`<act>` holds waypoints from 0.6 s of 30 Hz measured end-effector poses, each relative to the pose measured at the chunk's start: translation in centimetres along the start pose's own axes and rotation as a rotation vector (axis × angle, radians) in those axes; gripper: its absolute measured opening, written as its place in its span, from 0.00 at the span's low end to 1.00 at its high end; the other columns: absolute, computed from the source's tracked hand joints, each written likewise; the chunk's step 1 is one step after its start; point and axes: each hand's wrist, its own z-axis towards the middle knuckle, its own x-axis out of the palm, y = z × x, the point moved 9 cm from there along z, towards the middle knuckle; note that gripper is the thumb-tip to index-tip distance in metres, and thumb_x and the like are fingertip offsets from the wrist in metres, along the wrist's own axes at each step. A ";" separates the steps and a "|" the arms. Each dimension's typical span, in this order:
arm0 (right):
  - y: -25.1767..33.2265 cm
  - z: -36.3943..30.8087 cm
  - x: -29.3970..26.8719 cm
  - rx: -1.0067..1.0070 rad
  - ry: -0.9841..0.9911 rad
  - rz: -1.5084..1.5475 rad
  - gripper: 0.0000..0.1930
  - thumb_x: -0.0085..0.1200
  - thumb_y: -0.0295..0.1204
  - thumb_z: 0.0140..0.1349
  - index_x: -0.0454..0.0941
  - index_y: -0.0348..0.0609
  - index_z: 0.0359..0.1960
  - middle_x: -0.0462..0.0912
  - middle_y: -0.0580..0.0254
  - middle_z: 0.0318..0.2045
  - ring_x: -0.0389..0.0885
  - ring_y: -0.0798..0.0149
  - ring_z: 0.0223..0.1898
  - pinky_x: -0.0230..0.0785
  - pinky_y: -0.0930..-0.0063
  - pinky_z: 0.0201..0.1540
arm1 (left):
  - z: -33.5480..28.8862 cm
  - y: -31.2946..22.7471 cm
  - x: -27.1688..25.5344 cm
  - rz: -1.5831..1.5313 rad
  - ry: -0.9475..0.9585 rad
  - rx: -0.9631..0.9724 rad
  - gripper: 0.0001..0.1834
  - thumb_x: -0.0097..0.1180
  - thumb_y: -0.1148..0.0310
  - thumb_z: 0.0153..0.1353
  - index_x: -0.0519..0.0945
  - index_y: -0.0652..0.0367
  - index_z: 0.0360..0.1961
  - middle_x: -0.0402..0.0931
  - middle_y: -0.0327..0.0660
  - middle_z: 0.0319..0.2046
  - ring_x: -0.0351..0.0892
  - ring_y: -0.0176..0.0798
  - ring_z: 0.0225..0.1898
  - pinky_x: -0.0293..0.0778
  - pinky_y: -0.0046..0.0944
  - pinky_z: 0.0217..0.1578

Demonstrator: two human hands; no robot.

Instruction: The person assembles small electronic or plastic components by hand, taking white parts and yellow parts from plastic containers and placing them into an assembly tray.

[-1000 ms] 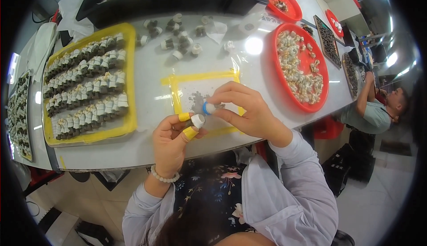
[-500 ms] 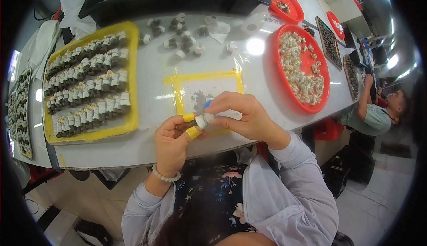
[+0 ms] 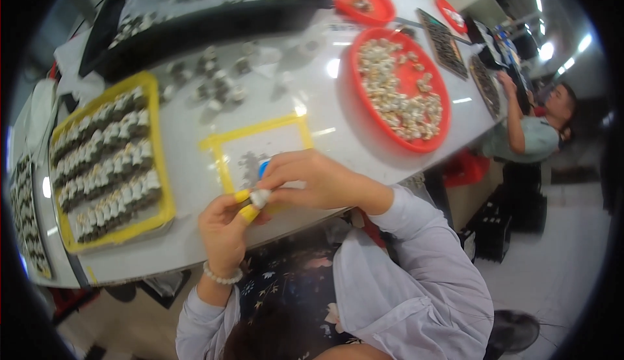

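Observation:
Over the near edge of a yellow-taped rectangle (image 3: 257, 133) on the table, my two hands meet at one small white and dark grey cylindrical part (image 3: 260, 198). My left hand (image 3: 222, 238) pinches it between thumb and forefinger, both wrapped in yellow tape. Thumb and fingertips of my right hand (image 3: 318, 179) close on its white end from the other side. A small blue thing (image 3: 263, 169) shows by the right fingertips, mostly covered; whether it is held or worn I cannot tell. Grey specks (image 3: 251, 165) lie inside the taped rectangle.
At left, a yellow tray (image 3: 168, 184) holds rows of similar parts. Loose ones (image 3: 214, 90) lie beyond my hands, before a large black tray (image 3: 195, 31). A red oval tray (image 3: 444, 116) of small whitish pieces stands right. Another person (image 3: 520, 129) sits at far right.
The whole view has turned and shifted, so the table things and both hands sit farther left in the picture. Both hands keep their pinch on the small part.

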 end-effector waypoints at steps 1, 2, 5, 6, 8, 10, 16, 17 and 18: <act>0.0 -0.2 0.2 0.017 0.016 -0.004 0.11 0.59 0.22 0.49 0.79 0.39 0.36 0.79 0.58 0.32 0.78 0.60 0.33 0.70 0.74 0.35 | -0.1 -0.2 -0.1 0.022 -0.029 0.010 0.10 0.55 0.82 0.54 0.74 0.69 0.38 0.78 0.48 0.33 0.79 0.41 0.28 0.77 0.35 0.31; 0.0 -0.4 0.2 0.035 0.032 -0.007 0.10 0.59 0.23 0.50 0.80 0.40 0.36 0.79 0.59 0.32 0.78 0.60 0.33 0.70 0.74 0.35 | -0.1 -0.4 -0.1 0.044 -0.057 0.021 0.10 0.55 0.82 0.54 0.73 0.69 0.38 0.78 0.49 0.33 0.79 0.41 0.28 0.77 0.35 0.31; 0.5 -1.2 -0.8 0.034 0.010 -0.054 0.10 0.58 0.24 0.50 0.79 0.40 0.36 0.79 0.60 0.33 0.78 0.60 0.33 0.70 0.73 0.36 | -0.1 -0.6 0.4 0.066 -0.041 0.026 0.11 0.54 0.82 0.54 0.72 0.68 0.40 0.77 0.49 0.33 0.79 0.41 0.29 0.76 0.36 0.31; 0.8 -1.5 -1.2 0.004 0.015 -0.091 0.09 0.58 0.23 0.50 0.79 0.40 0.36 0.79 0.60 0.33 0.78 0.60 0.32 0.70 0.73 0.37 | -0.1 -0.8 0.4 0.070 -0.041 0.044 0.11 0.54 0.82 0.54 0.72 0.68 0.40 0.77 0.48 0.34 0.79 0.41 0.30 0.76 0.36 0.31; -0.2 -2.9 -5.2 0.027 -0.132 -0.211 0.09 0.57 0.23 0.51 0.79 0.39 0.35 0.79 0.59 0.33 0.78 0.60 0.33 0.70 0.73 0.37 | 0.2 -0.8 0.7 0.055 -0.007 0.046 0.12 0.54 0.82 0.53 0.71 0.67 0.41 0.76 0.48 0.34 0.78 0.41 0.30 0.76 0.37 0.33; -1.5 -4.7 -10.6 0.139 -0.361 -0.436 0.08 0.55 0.23 0.52 0.78 0.37 0.35 0.79 0.57 0.34 0.78 0.61 0.34 0.70 0.73 0.38 | 0.4 -0.6 0.3 0.038 0.001 0.052 0.14 0.54 0.82 0.53 0.71 0.66 0.42 0.76 0.47 0.35 0.78 0.41 0.31 0.76 0.37 0.34; -8.8 -9.9 -25.1 0.432 -0.660 -0.782 0.11 0.54 0.23 0.52 0.78 0.38 0.38 0.80 0.55 0.34 0.79 0.64 0.35 0.70 0.74 0.38 | -0.3 -1.5 0.4 0.062 -0.027 0.119 0.14 0.53 0.80 0.54 0.70 0.63 0.42 0.75 0.47 0.36 0.76 0.40 0.35 0.73 0.38 0.39; -9.9 -10.1 -25.7 0.478 -0.613 -0.824 0.12 0.55 0.23 0.51 0.78 0.38 0.39 0.80 0.55 0.35 0.79 0.64 0.35 0.70 0.74 0.38 | -0.1 -1.0 0.6 0.027 0.006 0.117 0.14 0.53 0.81 0.54 0.70 0.63 0.43 0.75 0.46 0.37 0.76 0.41 0.36 0.73 0.39 0.41; -12.8 -10.8 -26.8 0.511 -0.595 -0.849 0.12 0.54 0.23 0.51 0.77 0.38 0.39 0.80 0.55 0.35 0.79 0.63 0.35 0.70 0.73 0.39 | -0.3 -1.2 0.7 0.011 0.017 0.129 0.15 0.53 0.81 0.53 0.70 0.63 0.43 0.75 0.46 0.38 0.77 0.41 0.37 0.73 0.39 0.43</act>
